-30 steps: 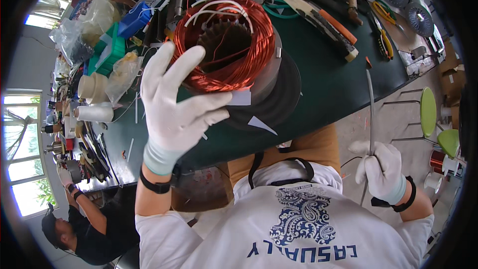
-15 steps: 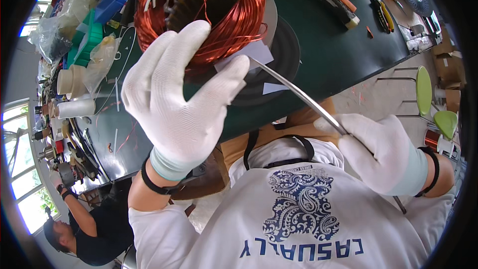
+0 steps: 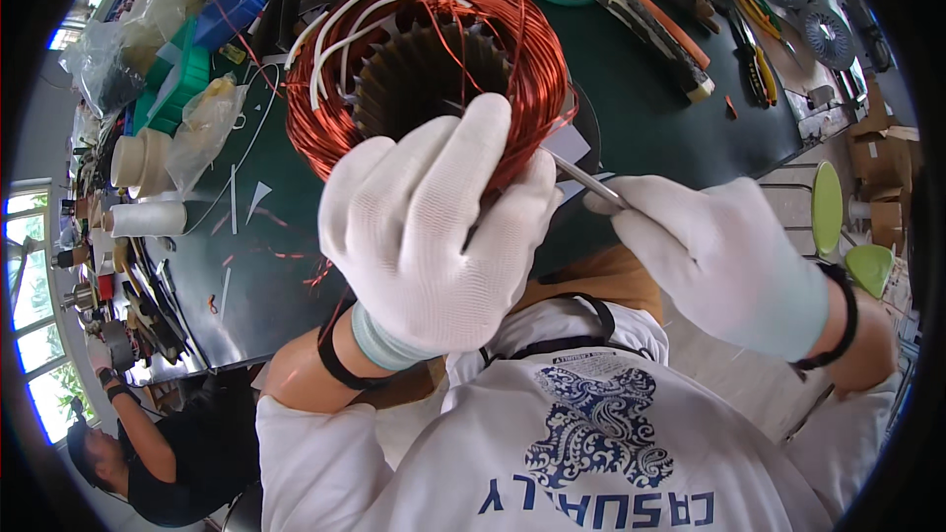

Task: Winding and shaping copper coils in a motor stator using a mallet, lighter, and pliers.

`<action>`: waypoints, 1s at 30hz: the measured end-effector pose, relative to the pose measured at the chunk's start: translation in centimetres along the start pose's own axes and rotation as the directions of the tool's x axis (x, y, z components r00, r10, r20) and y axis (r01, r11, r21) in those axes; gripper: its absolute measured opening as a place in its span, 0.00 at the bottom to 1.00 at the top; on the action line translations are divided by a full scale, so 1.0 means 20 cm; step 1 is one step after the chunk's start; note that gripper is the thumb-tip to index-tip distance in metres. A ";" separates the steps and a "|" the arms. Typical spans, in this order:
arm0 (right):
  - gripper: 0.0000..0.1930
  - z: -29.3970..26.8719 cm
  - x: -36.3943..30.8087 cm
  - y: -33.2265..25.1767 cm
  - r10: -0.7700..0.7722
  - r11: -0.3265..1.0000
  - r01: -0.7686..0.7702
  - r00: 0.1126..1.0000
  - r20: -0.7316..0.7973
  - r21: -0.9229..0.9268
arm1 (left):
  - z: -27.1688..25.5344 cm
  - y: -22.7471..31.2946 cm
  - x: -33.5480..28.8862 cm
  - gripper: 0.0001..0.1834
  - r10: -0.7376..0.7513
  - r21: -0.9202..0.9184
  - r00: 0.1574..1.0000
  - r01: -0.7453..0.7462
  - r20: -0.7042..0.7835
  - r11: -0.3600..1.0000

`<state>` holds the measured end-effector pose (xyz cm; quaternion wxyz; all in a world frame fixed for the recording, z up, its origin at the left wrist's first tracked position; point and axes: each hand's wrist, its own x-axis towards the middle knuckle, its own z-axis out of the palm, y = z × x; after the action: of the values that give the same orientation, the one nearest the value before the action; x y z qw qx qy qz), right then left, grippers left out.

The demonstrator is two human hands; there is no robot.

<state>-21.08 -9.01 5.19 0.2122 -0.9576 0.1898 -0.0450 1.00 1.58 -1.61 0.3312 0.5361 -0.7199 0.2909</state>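
A motor stator with thick red-brown copper windings [image 3: 540, 49] and a dark slotted core [image 3: 399, 84] is at the top centre, with several white sleeves looped over its coil. My left hand [image 3: 434, 227], in a white knit glove, grips the stator's near side. Its index finger reaches over the bore and its thumb lies along the outside; the other fingertips are hidden. In my gloved right hand [image 3: 714, 256] is a thin metal rod [image 3: 588, 179], its far end against the winding beside my left thumb. White paper [image 3: 570, 146] lies by the stator's right side.
On the dark green table [image 3: 680, 143] at right lie hammers [image 3: 641, 25], pliers [image 3: 761, 64] and finned discs [image 3: 826, 36]. Plastic bags, a green bin [image 3: 172, 84], a thread spool [image 3: 148, 219] and tools line the left. A co-worker [image 3: 148, 458] is at lower left; green stools [image 3: 828, 207] stand right.
My left hand has moved right and onto the stator, its fingers curling over the near side. The stator appears further right. My right hand has brought the rod's end against the winding.
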 end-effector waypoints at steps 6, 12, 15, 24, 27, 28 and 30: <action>0.08 0.09 0.00 0.05 0.016 0.994 -0.003 0.994 -0.109 0.113 | -0.20 -0.17 0.41 0.19 -0.227 -0.115 0.905 0.284 0.359 0.952; 0.06 0.11 0.02 0.06 0.007 0.999 -0.002 0.990 -0.138 0.041 | 0.11 -0.63 0.51 0.18 0.078 -0.589 0.701 0.527 0.709 0.612; 0.06 0.15 0.04 0.12 -0.029 0.997 0.037 0.993 -0.113 0.069 | 0.10 -0.61 0.46 0.17 -0.005 -0.529 0.801 0.401 0.599 0.748; 0.05 0.42 0.05 0.22 -0.161 0.947 0.226 0.949 -0.272 0.230 | 0.10 -0.62 0.49 0.19 -0.079 -0.557 0.741 0.567 0.667 0.607; 0.02 0.29 0.07 0.19 -0.093 0.971 0.149 0.958 -0.272 0.190 | 0.05 -0.60 0.47 0.18 -0.114 -0.538 0.755 0.556 0.646 0.634; 0.02 0.27 0.07 0.20 -0.101 0.973 0.153 0.955 -0.279 0.172 | 0.01 -0.55 0.48 0.18 -0.139 -0.360 0.889 0.314 0.436 0.879; 0.04 0.22 0.06 0.23 -0.128 0.975 0.176 0.946 -0.298 0.139 | -0.09 -0.41 0.47 0.17 -0.026 -0.095 0.995 0.035 0.094 0.995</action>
<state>-20.77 -11.57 -0.68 0.2559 -0.9320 0.1396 -0.2153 7.37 -4.59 7.40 0.3276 0.5434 -0.7393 0.2257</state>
